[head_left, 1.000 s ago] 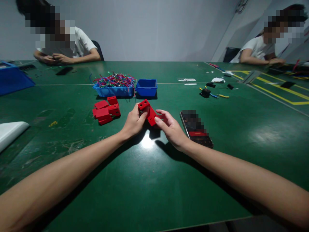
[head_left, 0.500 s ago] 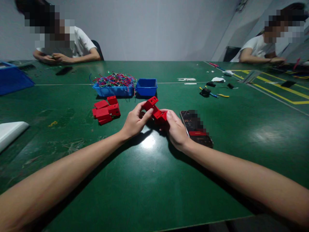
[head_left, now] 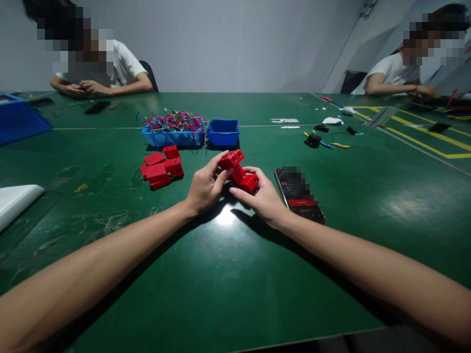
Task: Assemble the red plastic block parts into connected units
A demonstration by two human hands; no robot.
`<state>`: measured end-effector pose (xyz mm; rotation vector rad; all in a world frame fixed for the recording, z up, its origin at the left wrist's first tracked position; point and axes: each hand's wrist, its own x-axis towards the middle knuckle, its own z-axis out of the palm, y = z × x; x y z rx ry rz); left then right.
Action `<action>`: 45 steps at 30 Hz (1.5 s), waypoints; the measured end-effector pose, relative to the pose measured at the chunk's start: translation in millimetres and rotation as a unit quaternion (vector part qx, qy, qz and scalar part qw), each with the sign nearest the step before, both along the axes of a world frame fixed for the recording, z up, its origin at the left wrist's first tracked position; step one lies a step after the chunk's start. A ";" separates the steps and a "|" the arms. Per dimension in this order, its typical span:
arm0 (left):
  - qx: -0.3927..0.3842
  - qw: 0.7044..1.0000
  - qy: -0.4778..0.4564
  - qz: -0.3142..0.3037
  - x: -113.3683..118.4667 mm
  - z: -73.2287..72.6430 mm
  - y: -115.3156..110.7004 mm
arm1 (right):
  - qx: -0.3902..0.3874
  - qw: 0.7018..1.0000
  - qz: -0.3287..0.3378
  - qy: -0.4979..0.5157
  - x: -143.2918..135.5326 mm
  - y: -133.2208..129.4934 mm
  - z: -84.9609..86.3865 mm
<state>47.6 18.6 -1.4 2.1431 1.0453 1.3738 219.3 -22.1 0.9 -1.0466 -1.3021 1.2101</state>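
My left hand (head_left: 206,184) is closed round the upper end of a red plastic block with holes (head_left: 239,172), thumb in front and fingers behind. At the lower right end of the block, my right hand (head_left: 268,198) curls its fingers over the far side. Its thumb stretches below the block. The block is held tilted above the green table, and fingers hide part of it. To the left lies a pile of several similar red blocks (head_left: 157,172). A phone (head_left: 296,193) with a lit screen rests right of my right hand.
Beyond my hands stand a blue bin (head_left: 172,139) heaped with thin coloured wires and a smaller blue bin (head_left: 223,133). Black parts with coloured leads (head_left: 312,140) lie at the right. Two people sit across the table (head_left: 206,294). A white object (head_left: 18,203) lies at the left edge.
My right thumb has moved off the block's face, down and left to below it. The block's lower end has turned, showing more of its holed face. My left hand has barely moved.
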 end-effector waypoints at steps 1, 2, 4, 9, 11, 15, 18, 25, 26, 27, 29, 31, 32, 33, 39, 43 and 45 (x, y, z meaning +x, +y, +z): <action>0.023 1.000 0.006 -0.001 -0.3 -0.3 -1.1 | 0.011 1.000 0.003 -0.008 0.2 0.4 -0.7; 0.052 0.999 0.014 -0.004 -0.7 -0.7 -2.1 | 0.022 1.000 0.006 -0.010 0.1 1.2 -1.8; 0.121 0.992 0.039 -0.017 -1.7 -1.6 -3.8 | 0.043 0.999 0.017 -0.003 -0.4 3.4 -5.1; 0.225 0.969 0.089 -0.057 -3.9 -2.7 -5.6 | 0.061 0.998 0.030 -0.012 -2.1 6.9 -11.9; 0.222 0.969 0.097 -0.051 -4.1 -2.3 -5.3 | 0.066 0.997 0.035 -0.009 -2.6 6.9 -12.0; 0.222 0.968 0.104 -0.055 -4.1 -1.1 -4.0 | 0.071 0.997 0.038 -0.005 -3.2 7.2 -11.4; 0.209 0.970 0.108 -0.062 -4.1 -1.2 -3.3 | 0.067 0.997 0.034 -0.018 -3.4 7.5 -11.7; -0.047 0.996 -0.049 -0.053 2.4 -2.0 3.5 | 0.015 0.999 -0.023 0.020 -3.1 4.2 -8.6; -0.092 0.991 -0.084 -0.055 4.0 -2.0 5.8 | 0.001 0.999 -0.035 0.028 -2.8 3.7 -8.1; -0.131 0.983 -0.114 -0.059 5.5 -2.0 8.1 | -0.008 0.998 -0.046 0.036 -2.5 3.3 -7.8; -0.185 0.968 -0.155 -0.066 7.6 -1.9 12.1 | -0.008 0.996 -0.070 0.047 -2.0 2.8 -7.5; -0.208 0.960 -0.172 -0.075 8.2 -1.6 14.0 | 0.008 0.995 -0.091 0.045 -1.5 2.6 -7.3; -0.211 0.958 -0.173 -0.083 8.0 -1.2 13.9 | 0.013 0.994 -0.097 0.044 -1.3 2.6 -7.2; -0.212 0.958 -0.169 -0.091 7.6 -0.7 13.3 | 0.015 0.994 -0.100 0.043 -1.1 2.7 -7.2; -0.164 0.977 -0.089 -0.106 5.0 -0.6 6.6 | -0.008 0.992 -0.105 0.064 -1.6 4.4 -6.5; -0.081 0.990 -0.043 -0.106 3.2 -4.5 6.1 | -0.018 0.991 -0.108 0.075 -3.2 4.6 -5.7; -0.047 0.994 -0.017 -0.094 1.6 -5.5 6.5 | -0.017 0.991 -0.111 0.071 -3.6 4.6 -5.5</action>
